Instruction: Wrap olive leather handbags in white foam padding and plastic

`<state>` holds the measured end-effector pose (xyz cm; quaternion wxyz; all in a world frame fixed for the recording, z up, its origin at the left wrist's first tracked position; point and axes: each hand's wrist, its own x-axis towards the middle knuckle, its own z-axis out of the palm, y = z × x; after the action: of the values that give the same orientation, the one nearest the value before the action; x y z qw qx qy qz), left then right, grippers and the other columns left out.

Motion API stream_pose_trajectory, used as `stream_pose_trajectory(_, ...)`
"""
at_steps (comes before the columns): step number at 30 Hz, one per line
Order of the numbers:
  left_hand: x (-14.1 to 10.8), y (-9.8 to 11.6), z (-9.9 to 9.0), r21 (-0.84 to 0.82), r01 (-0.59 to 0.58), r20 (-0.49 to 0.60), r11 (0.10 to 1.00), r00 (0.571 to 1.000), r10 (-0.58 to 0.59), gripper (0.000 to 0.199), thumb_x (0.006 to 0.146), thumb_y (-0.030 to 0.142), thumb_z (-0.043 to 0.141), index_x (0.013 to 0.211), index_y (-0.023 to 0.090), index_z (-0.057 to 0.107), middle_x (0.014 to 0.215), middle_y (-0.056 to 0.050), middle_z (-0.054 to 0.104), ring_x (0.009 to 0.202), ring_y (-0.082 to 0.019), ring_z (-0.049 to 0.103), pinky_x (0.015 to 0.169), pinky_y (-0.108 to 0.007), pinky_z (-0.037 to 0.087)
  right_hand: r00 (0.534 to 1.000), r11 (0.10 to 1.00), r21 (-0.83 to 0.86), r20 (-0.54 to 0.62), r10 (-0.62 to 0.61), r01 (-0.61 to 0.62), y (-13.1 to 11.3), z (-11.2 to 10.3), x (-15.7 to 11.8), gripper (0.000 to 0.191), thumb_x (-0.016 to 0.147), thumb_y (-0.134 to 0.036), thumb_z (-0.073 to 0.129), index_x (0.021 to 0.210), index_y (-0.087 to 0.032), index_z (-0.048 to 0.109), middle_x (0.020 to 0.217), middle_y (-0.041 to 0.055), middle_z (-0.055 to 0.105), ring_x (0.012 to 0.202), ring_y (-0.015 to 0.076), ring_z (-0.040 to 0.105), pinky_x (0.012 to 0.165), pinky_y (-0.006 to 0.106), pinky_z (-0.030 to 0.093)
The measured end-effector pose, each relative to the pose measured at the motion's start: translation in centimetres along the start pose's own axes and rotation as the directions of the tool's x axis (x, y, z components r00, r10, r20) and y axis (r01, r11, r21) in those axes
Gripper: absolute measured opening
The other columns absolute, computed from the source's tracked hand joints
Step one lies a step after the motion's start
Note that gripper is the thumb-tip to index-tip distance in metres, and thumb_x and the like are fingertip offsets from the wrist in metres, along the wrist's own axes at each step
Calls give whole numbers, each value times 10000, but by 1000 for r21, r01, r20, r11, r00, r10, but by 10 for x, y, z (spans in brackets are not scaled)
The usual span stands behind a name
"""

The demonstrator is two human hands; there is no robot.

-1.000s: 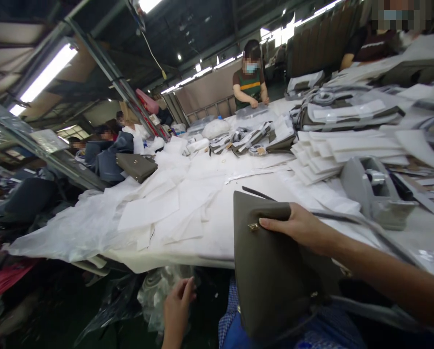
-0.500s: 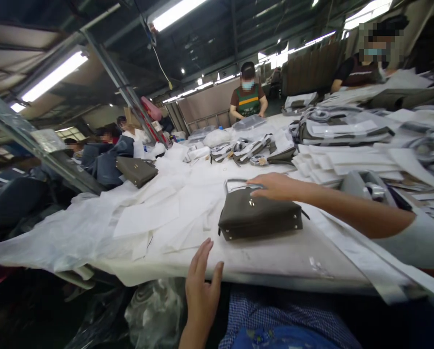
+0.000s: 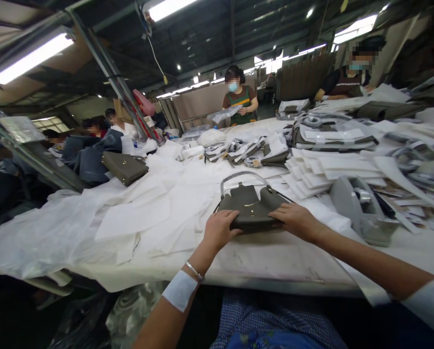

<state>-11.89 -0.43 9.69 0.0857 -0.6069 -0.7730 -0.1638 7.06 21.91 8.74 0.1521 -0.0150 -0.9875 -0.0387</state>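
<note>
A dark olive handbag (image 3: 248, 206) lies on the white-covered table in front of me. Its wrapped handle (image 3: 244, 174) arches up at the far side, and small gold metal fittings show on its front. At the near left corner, my left hand (image 3: 219, 230) is closed around the bag's edge, thumb toward me. My right hand (image 3: 295, 219) grips the opposite corner, fingers over the top. The undersides of both grips are hidden.
Layered white sheets (image 3: 318, 169) and a grey tape dispenser (image 3: 364, 208) are on the right. Wrapped bag parts (image 3: 253, 150) lie farther back. Another olive handbag (image 3: 124, 167) stands at left. A co-worker (image 3: 240, 99) across the table holds clear plastic.
My left hand has come up from the table edge onto the bag's left corner. My right hand has moved from its top to the right corner. The bag has turned, its handle now upright.
</note>
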Motion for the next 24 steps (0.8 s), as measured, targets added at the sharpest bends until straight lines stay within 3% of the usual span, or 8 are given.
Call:
stream_pose_trajectory(3,-28,10,-13,-8,-7,26,1000,1000,7,489,802,399,769,1244,250,622,1200,-75,702,1085,-258,657,978,-426,496,997,997,30,8,-77,77,-22,-18,-16,270,826,-195,660,1091,-182,712,992,101,740,883,248,654,743,365,504)
stream_pose_trajectory(7,-39,21,-23,58,-91,33,994,995,90,637,827,393,747,1396,252,497,1364,-114,605,1256,-294,559,1184,-601,204,982,980,56,-6,-191,191,-27,-19,-21,665,833,-222,638,1470,-211,450,1454,110,539,1296,323,508,1067,530,388)
stream_pose_trajectory(9,-31,18,-17,90,-172,71,981,984,166,624,882,347,690,1447,274,436,1453,-102,536,1338,-293,491,1187,-613,176,978,977,32,-8,-209,209,-21,-7,-18,713,849,-174,587,1520,-270,370,1537,69,445,1386,347,419,1107,597,323)
stream_pose_trajectory(13,-27,3,13,108,-265,150,958,957,247,475,994,164,443,1437,337,454,1478,-2,524,1369,-216,469,1139,-463,348,975,974,48,-27,-219,220,-18,29,-23,772,837,-29,460,1526,-356,342,1516,12,474,1385,304,443,1080,572,382)
stream_pose_trajectory(16,-42,1,32,105,-241,152,965,963,224,479,992,221,451,1452,356,445,1545,5,439,1434,-232,379,1160,-452,327,978,972,113,-25,-206,208,-23,53,-42,698,901,-227,538,1549,-338,304,1558,50,401,1412,314,404,1089,575,389)
stream_pose_trajectory(18,-53,6,40,92,-206,139,974,971,192,486,987,369,485,1469,369,424,1595,-6,353,1474,-264,299,1181,-484,283,978,967,147,-14,-207,207,-22,62,-51,709,896,-412,596,1545,-339,320,1571,64,370,1415,339,394,1095,598,381)
stream_pose_trajectory(20,-59,11,45,82,-167,116,983,981,157,508,979,479,473,1475,387,410,1614,-9,312,1488,-277,263,1191,-504,252,977,959,185,-18,-213,212,-17,63,-49,652,884,-468,615,1497,-366,417,1527,60,443,1364,346,466,1062,588,425)
stream_pose_trajectory(24,-58,15,51,66,-121,67,991,991,116,532,979,548,431,1488,400,384,1615,0,305,1487,-277,258,1198,-510,228,983,938,301,1,-182,173,-22,41,12,297,955,-383,521,1155,-309,728,1169,70,732,1054,289,694,903,470,554)
